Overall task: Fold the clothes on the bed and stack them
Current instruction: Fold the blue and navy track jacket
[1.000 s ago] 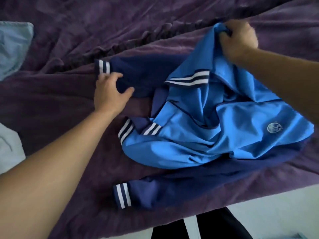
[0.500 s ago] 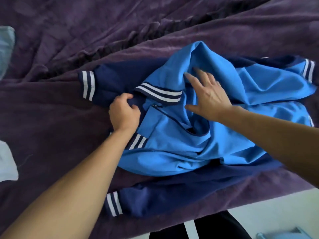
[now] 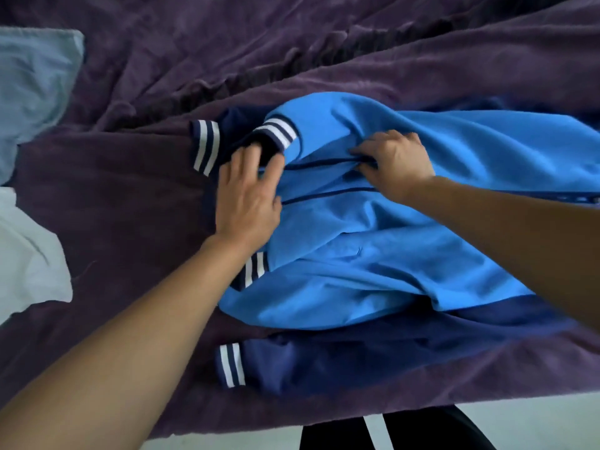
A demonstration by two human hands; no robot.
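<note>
A bright blue jacket (image 3: 389,254) with navy sleeves and white-striped cuffs lies rumpled on the purple bedspread (image 3: 113,206). One navy sleeve (image 3: 341,362) stretches along the near edge of the bed, its cuff at the left. My left hand (image 3: 248,198) rests flat with spread fingers on the jacket's left edge, just below the striped collar. My right hand (image 3: 397,164) pinches the blue fabric beside the dark zipper line in the middle of the jacket.
A pale blue garment (image 3: 32,89) lies at the far left of the bed and a white one (image 3: 26,261) sits below it. The bed's near edge runs along the bottom, with light floor (image 3: 535,423) and my dark trousers (image 3: 422,431) beyond it.
My left hand let go of the collar area and spread flat. My right hand went from lying open on the fabric to pinching it at the zipper, and the jacket front is smoother.
</note>
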